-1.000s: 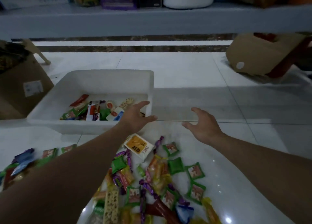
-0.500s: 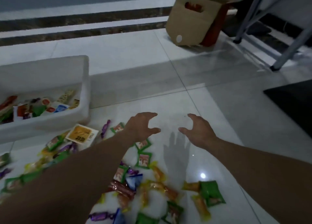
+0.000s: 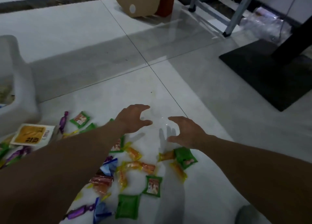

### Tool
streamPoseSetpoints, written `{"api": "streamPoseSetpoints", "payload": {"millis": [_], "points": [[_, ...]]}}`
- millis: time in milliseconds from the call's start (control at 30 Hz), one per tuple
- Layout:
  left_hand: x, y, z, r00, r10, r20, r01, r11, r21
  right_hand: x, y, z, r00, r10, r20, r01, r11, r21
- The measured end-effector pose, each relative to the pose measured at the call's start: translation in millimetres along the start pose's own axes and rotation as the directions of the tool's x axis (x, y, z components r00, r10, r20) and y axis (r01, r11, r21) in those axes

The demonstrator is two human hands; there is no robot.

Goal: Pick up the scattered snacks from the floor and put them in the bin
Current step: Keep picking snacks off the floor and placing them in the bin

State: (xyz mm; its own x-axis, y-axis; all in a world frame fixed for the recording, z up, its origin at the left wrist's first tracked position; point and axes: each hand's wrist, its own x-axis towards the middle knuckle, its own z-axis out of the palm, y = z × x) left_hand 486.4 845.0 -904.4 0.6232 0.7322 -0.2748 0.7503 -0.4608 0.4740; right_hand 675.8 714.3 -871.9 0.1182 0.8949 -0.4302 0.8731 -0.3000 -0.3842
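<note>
Several wrapped snacks lie scattered on the white tiled floor: green packets (image 3: 184, 157), orange and yellow candies (image 3: 135, 166), purple twists (image 3: 63, 120), a blue wrapper (image 3: 109, 167) and a white-and-yellow sachet (image 3: 33, 135). The white plastic bin (image 3: 22, 82) stands at the left edge, only its right corner showing. My left hand (image 3: 133, 118) and my right hand (image 3: 187, 132) hover side by side over bare floor just beyond the snacks. Both have spread, relaxed fingers and hold nothing.
A brown cardboard box (image 3: 140, 0) leans at the top centre. Grey metal legs (image 3: 234, 16) and a black flat base (image 3: 266, 71) with a dark post stand at the right. Crumpled clear plastic (image 3: 266, 23) lies behind them.
The view has swung right and down, so the bin slid to the left edge. Both hands moved away from the bin and lowered toward the floor beside the snacks, still empty.
</note>
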Motion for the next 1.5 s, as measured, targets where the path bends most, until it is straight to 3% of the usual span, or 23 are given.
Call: {"api": "streamPoseSetpoints", "payload": {"millis": [267, 567, 700, 967, 1200, 1300, 1500], "points": [[3.3, 4.4, 24.2, 0.996, 0.059, 0.07, -0.057, 0.997, -0.043, -29.7, 30.6, 22.1, 0.968, 0.131, 0.216, -0.107, 0.987, -0.12], [6.9, 1.7, 40.1, 0.985, 0.116, 0.131, -0.115, 0.993, -0.011, -26.8, 38.4, 49.2, 0.98, 0.19, 0.053, -0.191, 0.981, 0.019], [8.6, 7.0, 41.4, 0.98, 0.142, 0.139, -0.143, 0.99, -0.009, -23.1, 41.4, 54.5, 0.956, 0.29, -0.048, -0.279, 0.946, 0.163], [9.0, 15.9, 49.2, 0.971, 0.162, 0.179, -0.156, 0.987, -0.047, -22.9, 53.4, 45.2, 0.847, 0.517, -0.124, -0.388, 0.76, 0.522], [-10.0, 40.0, 68.9, 0.902, 0.254, 0.349, -0.282, 0.959, 0.032, -13.8, 57.9, 37.9, 0.717, 0.692, -0.084, -0.376, 0.484, 0.79], [-18.6, 44.5, 82.0, 0.877, 0.28, 0.39, -0.319, 0.947, 0.039, -8.3, 57.5, 34.0, 0.706, 0.705, -0.059, -0.352, 0.423, 0.835], [-14.9, 43.0, 80.1, 0.893, 0.279, 0.353, -0.307, 0.952, 0.024, -0.8, 48.6, 26.5, 0.734, 0.679, -0.032, -0.321, 0.388, 0.864]]}}
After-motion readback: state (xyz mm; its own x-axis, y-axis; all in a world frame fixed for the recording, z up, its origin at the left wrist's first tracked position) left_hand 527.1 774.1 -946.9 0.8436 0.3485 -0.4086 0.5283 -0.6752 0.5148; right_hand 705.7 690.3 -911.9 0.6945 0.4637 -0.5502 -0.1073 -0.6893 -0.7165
